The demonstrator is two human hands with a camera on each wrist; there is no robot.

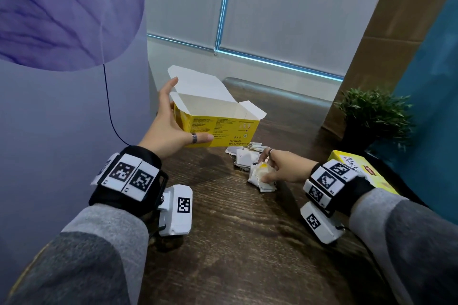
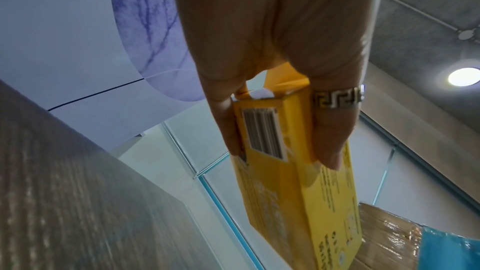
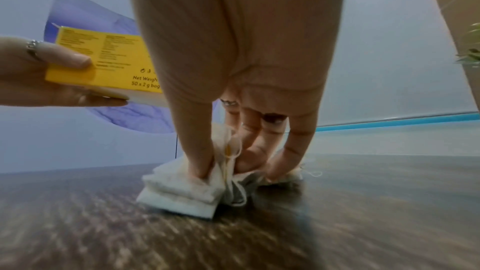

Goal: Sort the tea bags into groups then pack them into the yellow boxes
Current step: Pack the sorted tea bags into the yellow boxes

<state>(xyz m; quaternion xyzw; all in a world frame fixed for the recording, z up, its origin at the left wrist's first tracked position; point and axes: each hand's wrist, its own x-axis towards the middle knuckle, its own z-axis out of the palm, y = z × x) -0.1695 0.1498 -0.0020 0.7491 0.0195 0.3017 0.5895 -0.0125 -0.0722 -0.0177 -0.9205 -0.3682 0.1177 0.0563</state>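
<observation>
Nearest, on the dark wood-grain worktop [image 1: 235,242]: a small stack of white paper tea bags [image 1: 262,176] with strings, lying toward the right edge. Right hand [image 1: 280,168] down on that stack, thumb and fingers [image 3: 200,151] curled and pinching several bags together, fingertips pressed against the worktop surface. Just behind, touching the same heap, more loose white tea bags [image 1: 244,153], some with tags and tangled threads.

At the right edge, beside the right wrist, a closed yellow cardboard tea box [image 1: 357,168] with handwriting on its top, lying flat.

Farther in, toward the left edge, an open yellow cardboard tea box [image 1: 223,129] held clear of the worktop, tilted, white flaps spread upward, printed side facing the camera. Left hand [image 1: 171,121] gripping one end of it: thumb with a patterned silver ring [image 2: 337,97] across the printed side, fingers [image 2: 228,126] wrapped along the opposite, barcode side. Inside of the box white; contents impossible to tell.

Near the far right corner, a small green artificial plant in a dark pot [image 1: 371,116]. Beyond the far edge, pale roller blinds [image 1: 285,12] with blue-lit edges.
</observation>
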